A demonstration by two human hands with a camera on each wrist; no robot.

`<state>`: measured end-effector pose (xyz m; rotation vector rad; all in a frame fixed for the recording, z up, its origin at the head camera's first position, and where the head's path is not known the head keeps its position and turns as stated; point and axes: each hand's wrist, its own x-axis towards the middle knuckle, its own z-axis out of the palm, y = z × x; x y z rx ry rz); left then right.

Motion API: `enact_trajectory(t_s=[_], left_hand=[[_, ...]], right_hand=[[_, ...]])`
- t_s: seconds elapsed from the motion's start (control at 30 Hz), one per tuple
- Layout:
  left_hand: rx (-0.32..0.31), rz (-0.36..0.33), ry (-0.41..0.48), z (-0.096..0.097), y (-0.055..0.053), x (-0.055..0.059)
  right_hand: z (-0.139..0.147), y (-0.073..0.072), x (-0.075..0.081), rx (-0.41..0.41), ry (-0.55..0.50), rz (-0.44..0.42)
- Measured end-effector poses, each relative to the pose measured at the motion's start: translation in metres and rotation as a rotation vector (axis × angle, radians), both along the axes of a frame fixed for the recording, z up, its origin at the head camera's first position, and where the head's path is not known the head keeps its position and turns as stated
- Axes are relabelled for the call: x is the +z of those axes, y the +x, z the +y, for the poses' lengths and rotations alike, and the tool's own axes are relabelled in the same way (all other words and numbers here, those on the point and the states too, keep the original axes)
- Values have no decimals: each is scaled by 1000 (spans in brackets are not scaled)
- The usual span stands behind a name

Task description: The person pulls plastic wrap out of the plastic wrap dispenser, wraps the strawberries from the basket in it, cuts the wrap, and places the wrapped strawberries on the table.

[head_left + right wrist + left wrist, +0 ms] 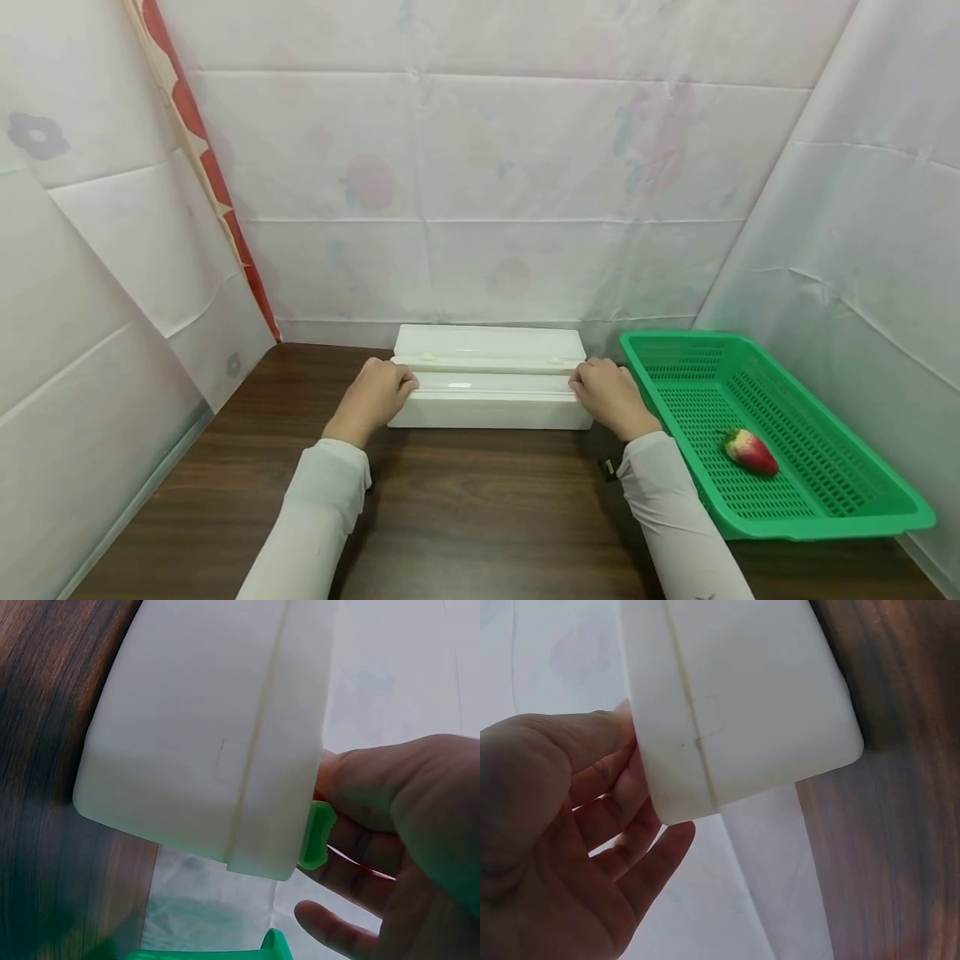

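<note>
Gripping the white box [491, 411] at both ends, head view. Box sits at 6 o'clock in the frame, long side running 9 to 3, on the dark wood table [450, 508]. Left hand [372, 396] at the box's 9 o'clock end, fingers curled, thumb and fingertips pinching the top edge; exact fingertip contact partly hidden behind the edge in the left wrist view. Right hand [611, 396] at the 3 o'clock end, same pose, fingers curled, grasping the top edge there; its index tip can't be made out. Small green piece [318, 835] on the box's top edge, right beside the right thumb, seen only from the right wrist. White panel [487, 342] along the box's 12 o'clock side, just past the glossy top strip. Yellowish seam runs along each end face of the box, wrist views.

Green basket [847, 528] at 4 o'clock in the frame, slotted walls and floor, near the right forearm. Red and cream fruit [752, 452] lies on its side on the basket floor, well apart from both hands. White printed sheet [480, 150] hangs at 12 o'clock, red scalloped strip [213, 171] at 10. Light sleeves [315, 508] cover both forearms.
</note>
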<state>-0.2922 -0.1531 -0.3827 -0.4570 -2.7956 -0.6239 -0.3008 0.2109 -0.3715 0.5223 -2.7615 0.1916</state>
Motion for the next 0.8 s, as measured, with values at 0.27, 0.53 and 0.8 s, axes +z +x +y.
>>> enact_trajectory(t_s=[0.27,0.53,0.8], left_hand=[[-9,32,-36,1,-1,-2],[3,75,-37,2,-1,-3],[38,80,-6,3,-1,-4]], right_hand=[[3,-4,-4,17,-34,9],[5,-5,-1,20,-42,-24],[3,-7,3,-10,-55,-33]])
